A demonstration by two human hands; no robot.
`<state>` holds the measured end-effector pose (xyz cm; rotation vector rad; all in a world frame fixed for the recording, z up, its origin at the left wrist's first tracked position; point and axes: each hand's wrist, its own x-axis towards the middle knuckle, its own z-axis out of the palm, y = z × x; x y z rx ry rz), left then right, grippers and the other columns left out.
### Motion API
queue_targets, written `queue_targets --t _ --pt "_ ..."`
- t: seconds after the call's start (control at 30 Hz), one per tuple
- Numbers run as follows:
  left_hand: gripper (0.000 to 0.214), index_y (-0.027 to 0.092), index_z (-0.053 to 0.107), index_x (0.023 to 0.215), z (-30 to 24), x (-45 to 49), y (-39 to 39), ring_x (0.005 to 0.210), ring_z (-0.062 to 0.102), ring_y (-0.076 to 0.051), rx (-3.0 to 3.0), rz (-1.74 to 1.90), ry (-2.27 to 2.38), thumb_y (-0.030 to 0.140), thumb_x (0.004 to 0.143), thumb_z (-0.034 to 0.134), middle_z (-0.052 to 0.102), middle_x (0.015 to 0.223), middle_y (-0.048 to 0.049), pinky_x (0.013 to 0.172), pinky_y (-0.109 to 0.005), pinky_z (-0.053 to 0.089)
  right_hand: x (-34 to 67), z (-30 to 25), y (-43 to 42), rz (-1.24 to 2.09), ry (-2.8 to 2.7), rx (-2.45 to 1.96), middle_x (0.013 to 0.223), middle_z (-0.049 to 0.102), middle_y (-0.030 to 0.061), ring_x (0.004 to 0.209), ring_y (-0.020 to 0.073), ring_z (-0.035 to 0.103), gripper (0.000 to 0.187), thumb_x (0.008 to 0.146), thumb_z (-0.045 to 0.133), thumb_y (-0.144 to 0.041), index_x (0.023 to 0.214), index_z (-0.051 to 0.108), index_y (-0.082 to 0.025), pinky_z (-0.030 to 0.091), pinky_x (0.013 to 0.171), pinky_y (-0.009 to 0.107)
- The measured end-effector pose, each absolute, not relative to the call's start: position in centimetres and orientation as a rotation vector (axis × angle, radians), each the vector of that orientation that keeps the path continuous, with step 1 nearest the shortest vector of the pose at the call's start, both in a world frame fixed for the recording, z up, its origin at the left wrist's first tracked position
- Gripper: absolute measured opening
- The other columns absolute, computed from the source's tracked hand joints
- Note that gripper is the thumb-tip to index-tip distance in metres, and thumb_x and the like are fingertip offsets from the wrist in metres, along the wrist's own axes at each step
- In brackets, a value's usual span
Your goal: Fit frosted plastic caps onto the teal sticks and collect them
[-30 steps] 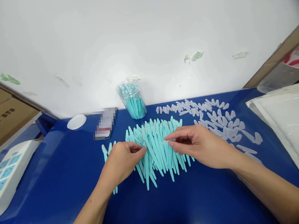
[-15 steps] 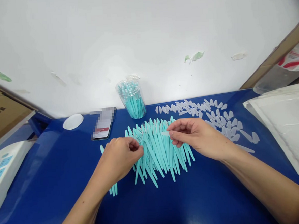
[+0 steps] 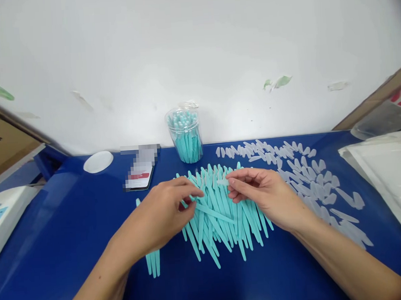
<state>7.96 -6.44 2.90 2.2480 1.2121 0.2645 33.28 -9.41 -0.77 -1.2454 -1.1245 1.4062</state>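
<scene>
A heap of turquoise eyebrow razors (image 3: 221, 212) lies on the table between my hands, thin blades toward the wall. Over its left side is my left hand (image 3: 176, 201), thumb and index finger apart. One razor (image 3: 216, 213) lies slantwise across the heap, its near end by that thumb; whether they touch is hard to tell. My right hand (image 3: 257, 187) pinches a small frosted blade cover (image 3: 222, 182) above the heap's right side. More loose frosted covers (image 3: 320, 188) spread out beyond and to the right of this hand.
Against the wall stands a clear round tub (image 3: 188, 139) filled with capped razors. Left of it lie a phone (image 3: 142, 174) and a white lid (image 3: 98, 161). A few razors (image 3: 153, 263) sit apart below my left wrist. A power strip (image 3: 7, 216) and white package (image 3: 388, 174) flank the table.
My left thumb and index finger have parted, and a razor near them now lies flatter across the heap. The right hand keeps its pinch on the cover. The view has shifted slightly.
</scene>
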Motion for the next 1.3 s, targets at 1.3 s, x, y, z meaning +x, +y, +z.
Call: queue_targets --t 1.3 --pt "0.029 0.019 0.083 0.089 1.6 8.5 -5.4 0.072 0.077 -0.014 1.025 1.215 1.251 0.038 0.073 0.098 0.078 0.074 0.0007 0.070 -0.019 0.067 32.8 -0.7 -11.1 1.562 -0.819 -1.014 0.094 0.086 0.0059 0.085 0.0165 0.084 0.018 0.086 0.091 -0.033 0.102 0.088 -0.026 0.069 0.079 0.022"
